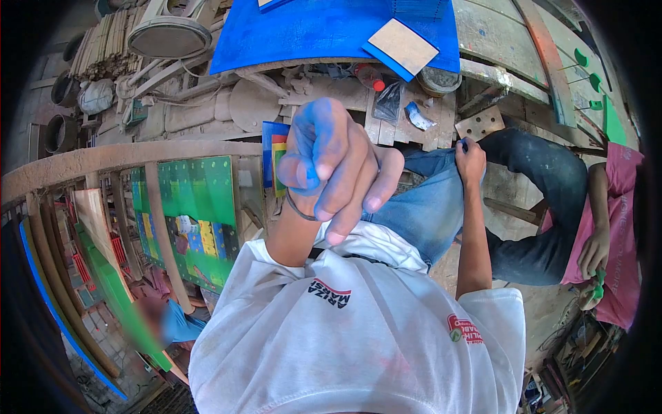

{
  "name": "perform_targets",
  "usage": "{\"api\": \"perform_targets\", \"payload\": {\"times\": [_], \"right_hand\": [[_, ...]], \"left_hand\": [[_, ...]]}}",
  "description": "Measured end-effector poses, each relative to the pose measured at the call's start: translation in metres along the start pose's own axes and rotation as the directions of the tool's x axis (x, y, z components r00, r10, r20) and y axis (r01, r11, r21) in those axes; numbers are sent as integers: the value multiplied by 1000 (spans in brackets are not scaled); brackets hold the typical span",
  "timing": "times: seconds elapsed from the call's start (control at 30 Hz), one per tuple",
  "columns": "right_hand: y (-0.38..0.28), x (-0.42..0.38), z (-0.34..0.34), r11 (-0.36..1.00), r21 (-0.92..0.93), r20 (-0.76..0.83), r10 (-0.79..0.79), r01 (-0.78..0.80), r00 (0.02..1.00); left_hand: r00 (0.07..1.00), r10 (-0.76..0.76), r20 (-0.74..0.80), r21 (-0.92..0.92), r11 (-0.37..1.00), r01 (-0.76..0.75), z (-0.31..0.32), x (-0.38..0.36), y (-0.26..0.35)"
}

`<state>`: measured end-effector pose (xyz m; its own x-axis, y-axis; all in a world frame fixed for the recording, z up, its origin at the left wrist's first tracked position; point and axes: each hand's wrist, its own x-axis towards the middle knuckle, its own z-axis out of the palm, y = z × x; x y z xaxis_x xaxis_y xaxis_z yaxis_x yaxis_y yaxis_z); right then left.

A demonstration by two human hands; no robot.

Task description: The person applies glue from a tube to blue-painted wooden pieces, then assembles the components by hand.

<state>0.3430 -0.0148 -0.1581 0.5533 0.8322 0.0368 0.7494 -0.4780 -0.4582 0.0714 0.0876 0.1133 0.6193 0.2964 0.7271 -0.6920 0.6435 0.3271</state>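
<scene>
closest to us, our left hand point(331, 169), smeared with blue paint, hung raised with its fingers curled in together and nothing showing between them, a thin band point(298, 209) round the wrist just below it. past it and to its right, our right hand point(470, 160) rested on the knee of our jeans point(427, 207), though we could not tell whether it gripped anything. farther beyond both hands lay a blue board point(324, 31) carrying a wooden tile point(401, 45).

blue board point(324, 31) on the cluttered wooden bench point(496, 34) carries a tan-faced panel point(401, 45).
</scene>
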Motion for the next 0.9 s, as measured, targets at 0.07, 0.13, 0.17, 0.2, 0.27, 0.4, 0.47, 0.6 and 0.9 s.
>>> {"api": "perform_targets", "payload": {"times": [0.07,0.13,0.17,0.2,0.27,0.4,0.47,0.6,0.9], "right_hand": [[1,0,2,1000,-1,-9,5,-5,1000],[4,0,6,1000,1,-29,-17,17,999],[6,0,7,999,3,-50,-38,38,998],[6,0,6,999,2,-49,-37,37,998],[4,0,5,1000,-5,-34,-30,29,999],[2,0,3,1000,13,-34,-7,8,999],[5,0,5,999,17,-51,-39,40,998],[5,0,6,999,11,-67,-44,45,997],[5,0,5,999,30,-47,-31,32,998]], "left_hand": [[1000,-5,-8,0,1000,5,1,0,0],[1000,-5,-28,-1,1000,5,2,-1,0],[1000,-5,-28,-2,1000,5,3,-1,-1],[999,2,-47,1,1000,-2,4,-2,-1],[998,9,-65,4,1000,-9,6,-2,-2],[998,7,-64,-10,1000,-7,4,-2,-2],[999,17,-39,-14,1000,-17,2,-1,-3],[999,23,-27,-18,1000,-24,2,-1,-3],[999,-28,46,30,999,26,-2,1,0]]}}
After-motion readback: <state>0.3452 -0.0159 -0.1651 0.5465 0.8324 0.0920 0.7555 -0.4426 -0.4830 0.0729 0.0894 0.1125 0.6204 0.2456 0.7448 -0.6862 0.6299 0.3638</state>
